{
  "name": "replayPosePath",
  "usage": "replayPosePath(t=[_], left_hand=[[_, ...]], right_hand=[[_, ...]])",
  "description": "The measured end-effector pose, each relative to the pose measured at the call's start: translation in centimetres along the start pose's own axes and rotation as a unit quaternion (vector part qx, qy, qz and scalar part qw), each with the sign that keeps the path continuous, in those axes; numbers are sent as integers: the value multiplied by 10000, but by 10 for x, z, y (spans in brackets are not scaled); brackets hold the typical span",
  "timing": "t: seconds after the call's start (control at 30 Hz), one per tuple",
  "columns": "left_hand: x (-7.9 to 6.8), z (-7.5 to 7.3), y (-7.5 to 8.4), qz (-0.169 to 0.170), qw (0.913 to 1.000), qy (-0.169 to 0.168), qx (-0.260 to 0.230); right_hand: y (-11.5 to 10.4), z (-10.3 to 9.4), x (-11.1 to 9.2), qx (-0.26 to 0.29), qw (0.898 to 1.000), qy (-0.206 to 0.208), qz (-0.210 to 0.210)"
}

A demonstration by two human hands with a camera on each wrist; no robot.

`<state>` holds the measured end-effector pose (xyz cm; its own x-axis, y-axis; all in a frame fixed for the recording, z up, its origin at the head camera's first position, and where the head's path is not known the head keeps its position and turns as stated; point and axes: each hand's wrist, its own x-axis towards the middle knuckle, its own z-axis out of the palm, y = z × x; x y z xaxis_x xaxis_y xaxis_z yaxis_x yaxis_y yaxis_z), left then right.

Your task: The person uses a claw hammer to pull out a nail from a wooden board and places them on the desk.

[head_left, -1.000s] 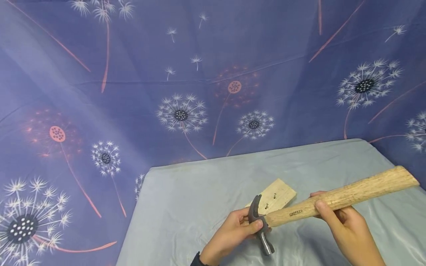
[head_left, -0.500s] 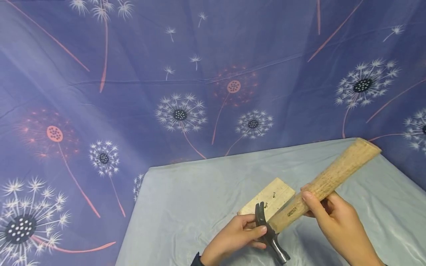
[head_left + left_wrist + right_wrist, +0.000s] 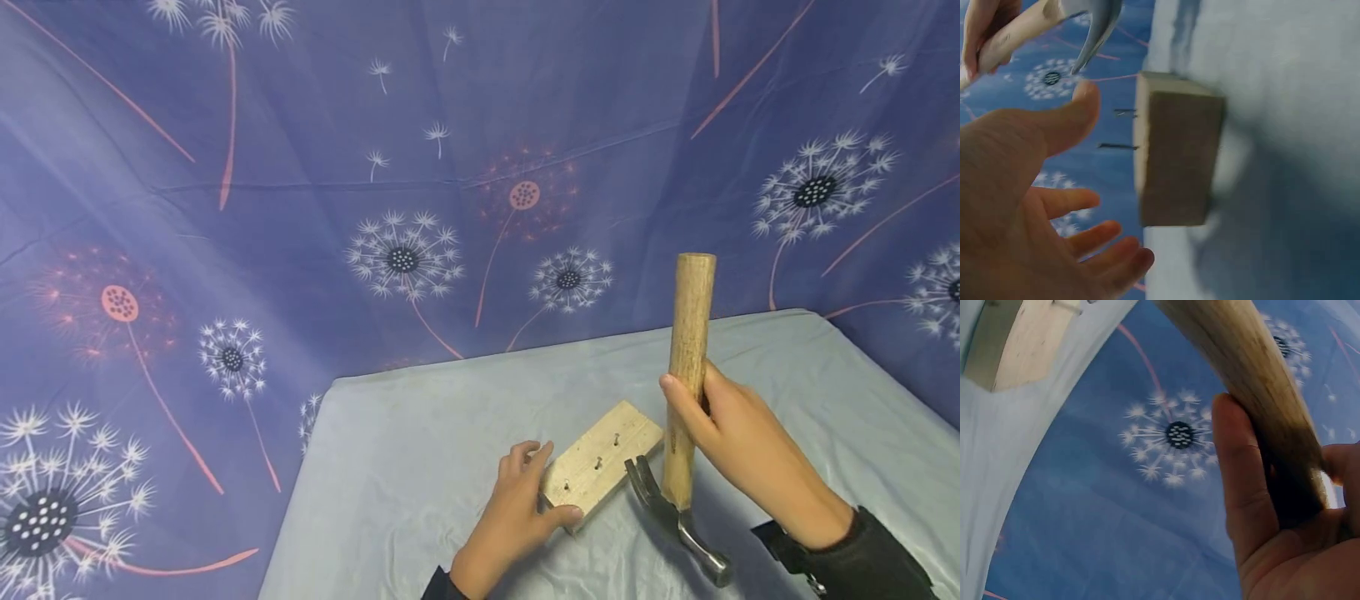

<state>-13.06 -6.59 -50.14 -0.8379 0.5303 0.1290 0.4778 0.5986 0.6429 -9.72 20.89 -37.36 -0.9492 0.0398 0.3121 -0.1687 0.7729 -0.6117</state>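
Left hand (image 3: 513, 504): fingers spread, just beside the wood block (image 3: 609, 462).
Right hand (image 3: 738, 442): grips the hammer (image 3: 678, 467), head (image 3: 665, 510) lowermost.
Wood block: on pale cloth (image 3: 420, 442), between the hands, nails (image 3: 598, 463) protruding.

Count: one left hand (image 3: 513, 500); one right hand (image 3: 742, 442), gripping one wooden-handled, dark metal claw hammer (image 3: 678, 471); beside the left, one pale rectangular wooden block (image 3: 588, 482) bearing three thin metal nails (image 3: 598, 463).
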Motion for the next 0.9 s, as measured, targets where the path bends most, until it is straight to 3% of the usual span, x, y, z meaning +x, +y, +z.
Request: replayPosePath(t=[0.1,0.3,0.47,0.77,0.9], left_hand=[[1,9,-5,-31,9998,-191,39],[2,20,-8,181,9995,-10,267],[3,21,-4,281,9987,145,410],[6,20,0,6,9992,96,395],[5,19,0,33,9987,141,494]], right_hand=[[7,5,17,-154,9995,-277,62],[17,21,39,41,9971,-755,103],[18,30,49,122,9966,-816,78],[14,31,63,194,9943,-1029,217],[10,31,68,138,9940,-1052,248]])
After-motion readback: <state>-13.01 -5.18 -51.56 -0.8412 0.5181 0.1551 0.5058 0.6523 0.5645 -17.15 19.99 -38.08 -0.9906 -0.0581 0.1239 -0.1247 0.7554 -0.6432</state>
